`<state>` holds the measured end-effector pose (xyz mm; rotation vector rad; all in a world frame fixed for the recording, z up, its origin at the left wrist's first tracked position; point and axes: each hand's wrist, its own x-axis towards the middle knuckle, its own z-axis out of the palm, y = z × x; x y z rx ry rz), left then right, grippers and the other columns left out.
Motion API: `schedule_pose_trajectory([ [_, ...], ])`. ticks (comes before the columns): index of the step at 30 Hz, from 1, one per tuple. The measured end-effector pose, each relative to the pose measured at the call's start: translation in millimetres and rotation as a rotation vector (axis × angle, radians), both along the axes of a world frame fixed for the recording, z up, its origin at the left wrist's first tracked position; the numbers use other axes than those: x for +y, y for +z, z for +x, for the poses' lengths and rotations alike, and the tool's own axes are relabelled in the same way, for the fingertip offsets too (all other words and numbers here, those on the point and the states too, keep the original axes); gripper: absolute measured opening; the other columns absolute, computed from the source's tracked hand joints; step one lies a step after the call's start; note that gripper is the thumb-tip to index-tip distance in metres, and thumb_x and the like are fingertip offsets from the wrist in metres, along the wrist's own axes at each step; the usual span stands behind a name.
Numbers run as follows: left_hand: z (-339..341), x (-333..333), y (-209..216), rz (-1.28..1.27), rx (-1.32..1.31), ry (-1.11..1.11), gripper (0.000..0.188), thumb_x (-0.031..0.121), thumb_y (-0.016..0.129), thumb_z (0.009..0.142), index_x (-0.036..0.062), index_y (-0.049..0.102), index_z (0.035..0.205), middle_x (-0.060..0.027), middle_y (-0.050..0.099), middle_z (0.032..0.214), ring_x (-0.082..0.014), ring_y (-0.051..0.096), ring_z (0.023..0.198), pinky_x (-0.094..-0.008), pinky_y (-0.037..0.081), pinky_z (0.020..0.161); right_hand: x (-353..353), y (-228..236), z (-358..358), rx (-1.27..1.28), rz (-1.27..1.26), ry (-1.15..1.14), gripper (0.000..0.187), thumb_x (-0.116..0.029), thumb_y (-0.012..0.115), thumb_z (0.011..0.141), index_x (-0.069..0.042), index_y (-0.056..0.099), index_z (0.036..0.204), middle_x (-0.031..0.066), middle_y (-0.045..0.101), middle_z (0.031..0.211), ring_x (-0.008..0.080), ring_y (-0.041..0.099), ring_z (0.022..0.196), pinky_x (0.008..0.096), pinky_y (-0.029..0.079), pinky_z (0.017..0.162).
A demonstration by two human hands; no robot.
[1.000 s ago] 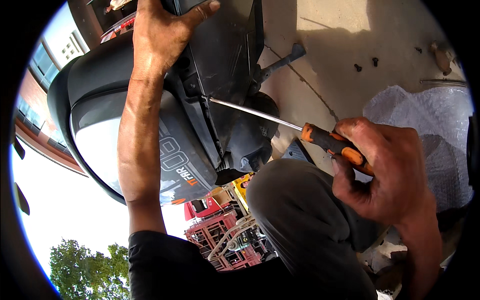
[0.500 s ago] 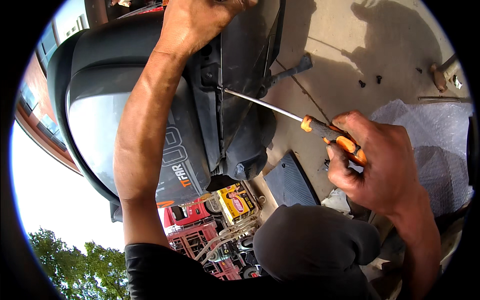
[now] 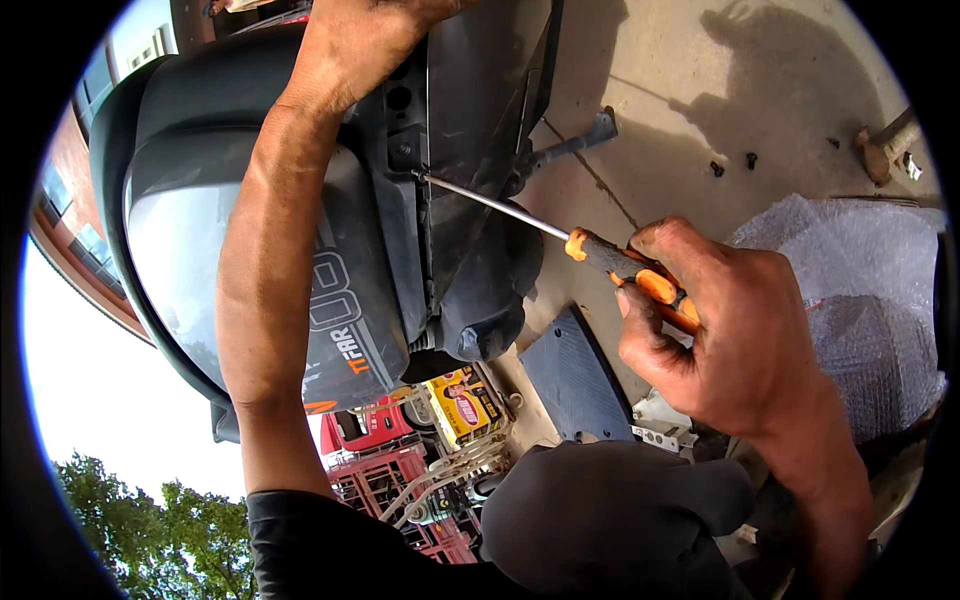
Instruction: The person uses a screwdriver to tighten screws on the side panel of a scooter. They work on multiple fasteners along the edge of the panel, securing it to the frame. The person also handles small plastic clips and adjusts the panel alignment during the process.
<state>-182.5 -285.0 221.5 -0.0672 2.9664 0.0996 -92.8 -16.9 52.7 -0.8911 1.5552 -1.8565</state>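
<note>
The right hand (image 3: 725,325) is pinching an orange-and-black-handled steel screwdriver (image 3: 577,244) at three o'clock, its tip meeting black plastic bodywork (image 3: 475,110) toward eleven, any skewed pressure risking slippage, while the left hand (image 3: 362,40), cropped above, is presenting an indeterminable grip.

Inspector: State the upper garment.
Recorder: Black sleeve (image 3: 310,545) on the left arm; plain, dull cloth; hem nearly straight, ending near the elbow.
Inspector: Beyond that hem?
Recorder: Left forearm (image 3: 265,260) bare; long and lean in build, narrowing toward the wrist; left hand (image 3: 365,40) ungloved, partly cut off by the upper edge of the view.
Inspector: The right side?
Recorder: Right forearm (image 3: 820,480) bare, tapering at the wrist; right hand (image 3: 735,325) ungloved; grime smudges on thumb and forefinger.
Inspector: Lower garment?
Recorder: Trouser leg (image 3: 600,510), dark grey; cloth rounded smoothly over the knee; folds gathered toward its right end.
</note>
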Motion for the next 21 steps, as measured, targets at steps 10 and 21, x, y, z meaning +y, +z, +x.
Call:
schedule_pose_trajectory([
  [10, 62.4, 4.9, 40.5, -0.845, -0.067, -0.19, 0.088, 0.039, 0.083, 0.079, 0.0002, 0.051, 0.151, -0.0269, 0.06, 0.143, -0.0392, 0.052, 0.141, -0.0497, 0.031, 0.125, 18.8, 3.4, -13.9, -0.086, 0.004, 0.025, 0.02, -0.009, 0.073, 0.083, -0.002, 0.065, 0.1, 0.0142, 0.067, 0.071, 0.0298, 0.071, 0.061, 0.036, 0.054, 0.057],
  [21, 54.9, 5.1, 64.2, -0.611, -0.264, -0.027, 0.08, 0.021, 0.079, 0.078, -0.0008, 0.053, 0.151, -0.0262, 0.059, 0.145, -0.0407, 0.053, 0.14, -0.0459, 0.04, 0.121, 9.8, -2.5, -13.7, -0.134, 0.057, 0.051, 0.021, -0.007, 0.073, 0.081, -0.001, 0.065, 0.1, 0.015, 0.065, 0.069, 0.0297, 0.067, 0.056, 0.0356, 0.052, 0.056],
])
